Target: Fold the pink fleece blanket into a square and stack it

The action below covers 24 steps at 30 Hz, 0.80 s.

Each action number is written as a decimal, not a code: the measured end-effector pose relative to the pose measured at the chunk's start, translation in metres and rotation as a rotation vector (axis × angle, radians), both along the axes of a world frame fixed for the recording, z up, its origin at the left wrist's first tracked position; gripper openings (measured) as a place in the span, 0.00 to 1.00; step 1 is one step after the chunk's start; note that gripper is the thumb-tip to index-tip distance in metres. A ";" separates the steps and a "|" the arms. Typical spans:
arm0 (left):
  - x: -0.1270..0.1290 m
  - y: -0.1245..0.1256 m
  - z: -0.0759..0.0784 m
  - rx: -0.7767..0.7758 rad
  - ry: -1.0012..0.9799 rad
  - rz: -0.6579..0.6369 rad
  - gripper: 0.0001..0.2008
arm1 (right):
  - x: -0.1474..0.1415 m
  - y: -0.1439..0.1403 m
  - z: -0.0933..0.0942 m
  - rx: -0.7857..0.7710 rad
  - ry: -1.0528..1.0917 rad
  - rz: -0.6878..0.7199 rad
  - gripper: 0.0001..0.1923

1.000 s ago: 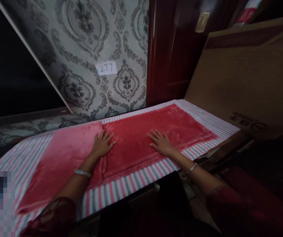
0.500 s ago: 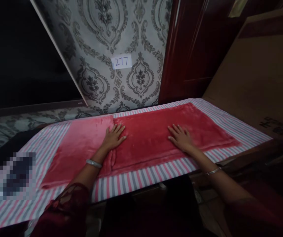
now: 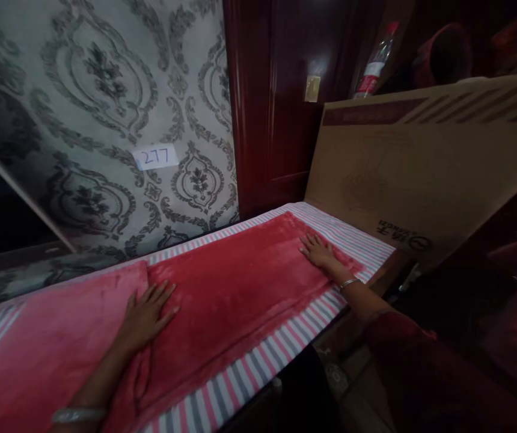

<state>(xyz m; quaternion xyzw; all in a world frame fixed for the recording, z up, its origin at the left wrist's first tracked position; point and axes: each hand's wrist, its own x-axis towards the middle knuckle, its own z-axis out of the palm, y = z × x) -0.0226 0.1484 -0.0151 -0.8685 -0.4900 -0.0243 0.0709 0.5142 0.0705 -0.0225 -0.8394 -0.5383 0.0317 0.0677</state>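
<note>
Here, red blanket (image 3: 235, 288) flat under left hand (image 3: 143, 319), right hand (image 3: 318, 251).

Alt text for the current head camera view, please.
A person's bare left hand and right hand rest palm-down on folded plush red fabric atop a striped pink, grey and white cloth. A brown cardboard box stands rightward.

The red blanket (image 3: 226, 294) looks plush, the striped sheet (image 3: 258, 364) matt cloth, the panelled door (image 3: 291, 141) glossy wood, the carton (image 3: 389, 165) matt cardboard.
</note>
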 end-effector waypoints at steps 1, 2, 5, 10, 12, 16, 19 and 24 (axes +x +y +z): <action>-0.001 0.000 0.000 0.000 0.002 -0.007 0.30 | 0.003 0.005 0.005 0.005 -0.009 -0.052 0.30; -0.001 0.001 0.000 0.003 -0.001 -0.011 0.31 | 0.002 0.011 0.009 0.020 -0.017 -0.080 0.31; -0.004 0.003 -0.002 0.015 -0.019 -0.018 0.31 | -0.021 0.039 0.020 0.076 -0.010 0.031 0.32; -0.010 0.010 -0.008 0.028 -0.018 -0.016 0.31 | -0.059 0.087 0.019 0.067 0.069 0.408 0.32; -0.013 0.012 -0.011 0.022 -0.014 -0.019 0.32 | -0.055 0.101 0.016 0.031 0.099 0.433 0.32; -0.021 0.017 -0.019 -0.003 -0.014 -0.011 0.33 | -0.017 0.123 0.011 0.000 0.070 0.375 0.31; -0.030 0.023 -0.030 0.007 -0.029 -0.007 0.32 | 0.016 0.139 0.006 0.003 0.023 0.326 0.32; -0.044 0.029 -0.047 0.052 -0.087 -0.027 0.32 | 0.046 0.165 -0.009 0.030 0.006 0.261 0.32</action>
